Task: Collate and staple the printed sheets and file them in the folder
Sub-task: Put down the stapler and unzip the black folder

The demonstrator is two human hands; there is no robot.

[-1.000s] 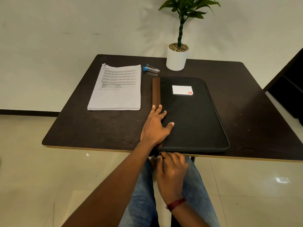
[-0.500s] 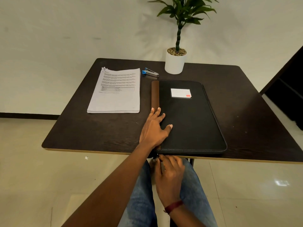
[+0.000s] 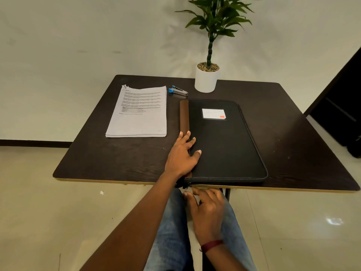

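Note:
A black zip folder (image 3: 224,145) with a brown spine and a white label lies on the dark table (image 3: 117,159), its near edge at the table's front edge. My left hand (image 3: 181,155) rests flat on it, fingers straight across the spine. My right hand (image 3: 207,210) is just below the table edge, its thumb and forefinger at the zipper pull (image 3: 187,187) on the folder's near left corner. Whether they pinch the pull is unclear. A stack of printed sheets (image 3: 139,114) lies left of the folder. A blue and silver stapler (image 3: 177,91) sits beyond the sheets' top right corner.
A white pot with a green plant (image 3: 206,79) stands at the back of the table, just behind the folder. Bare tabletop shows right of the folder. My legs in jeans are under the front edge. A dark doorway is at far right.
My view has tilted slightly, so the table sits a little lower in frame. Both hands keep their places at the folder. The right hand's fingers shift a little at the zipper corner.

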